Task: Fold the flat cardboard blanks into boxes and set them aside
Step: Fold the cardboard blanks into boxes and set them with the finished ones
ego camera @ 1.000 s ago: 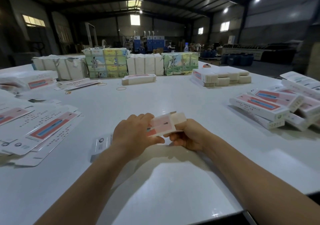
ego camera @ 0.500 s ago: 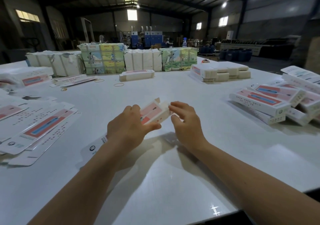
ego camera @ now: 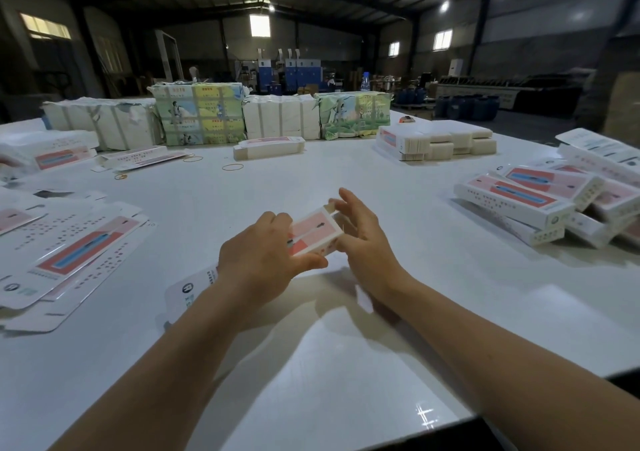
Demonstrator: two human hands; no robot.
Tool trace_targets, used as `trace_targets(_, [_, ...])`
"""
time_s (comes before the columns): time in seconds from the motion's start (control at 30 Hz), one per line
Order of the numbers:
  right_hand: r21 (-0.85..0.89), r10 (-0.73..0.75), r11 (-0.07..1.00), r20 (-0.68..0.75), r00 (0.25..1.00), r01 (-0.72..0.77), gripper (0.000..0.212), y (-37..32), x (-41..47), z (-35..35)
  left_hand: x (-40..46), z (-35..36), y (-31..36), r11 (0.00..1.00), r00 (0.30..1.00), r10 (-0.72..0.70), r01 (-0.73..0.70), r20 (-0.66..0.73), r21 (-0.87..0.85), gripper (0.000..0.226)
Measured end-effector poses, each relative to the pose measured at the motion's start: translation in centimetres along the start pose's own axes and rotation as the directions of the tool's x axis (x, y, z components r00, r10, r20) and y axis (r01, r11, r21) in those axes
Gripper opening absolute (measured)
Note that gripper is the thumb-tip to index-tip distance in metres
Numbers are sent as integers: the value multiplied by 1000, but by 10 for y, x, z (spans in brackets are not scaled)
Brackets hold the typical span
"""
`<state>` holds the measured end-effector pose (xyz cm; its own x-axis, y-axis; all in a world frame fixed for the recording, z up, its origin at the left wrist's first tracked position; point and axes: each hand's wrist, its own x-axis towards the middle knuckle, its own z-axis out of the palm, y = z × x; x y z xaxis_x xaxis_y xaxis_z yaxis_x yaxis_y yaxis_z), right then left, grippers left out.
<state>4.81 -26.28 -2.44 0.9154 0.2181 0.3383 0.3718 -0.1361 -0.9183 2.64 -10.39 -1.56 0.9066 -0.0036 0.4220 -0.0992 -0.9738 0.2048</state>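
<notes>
A long white box with a pink printed panel (ego camera: 313, 230) is held just above the white table (ego camera: 346, 364), its near end hidden under my left forearm. My left hand (ego camera: 263, 256) grips its middle, fingers over the top and thumb along the near side. My right hand (ego camera: 360, 232) is at the far end, with straight fingers touching the end flap. Flat printed blanks (ego camera: 65, 253) lie spread at the left. Folded boxes (ego camera: 540, 204) are piled at the right.
Wrapped bundles of blanks (ego camera: 197, 114) line the far side of the table. A thin stack of blanks (ego camera: 268, 147) and a larger white stack (ego camera: 436, 140) sit in front of them. Rubber bands (ego camera: 232, 167) lie loose on the table.
My right hand has moved from under the box's end to the far end, its fingers straightened against the flap. The box now points away from me and looks squared up.
</notes>
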Motion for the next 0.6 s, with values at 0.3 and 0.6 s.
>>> trace_targets(0.3, [-332, -130, 936, -30, 991, 113, 64, 5, -5, 14, 3, 4, 1, 995, 999, -51, 52, -17, 81, 71])
trace_targets(0.6, [-179, -26, 984, -149, 988, -1, 78, 1, 0, 5, -1, 2, 4, 992, 997, -23, 32, -79, 118, 69])
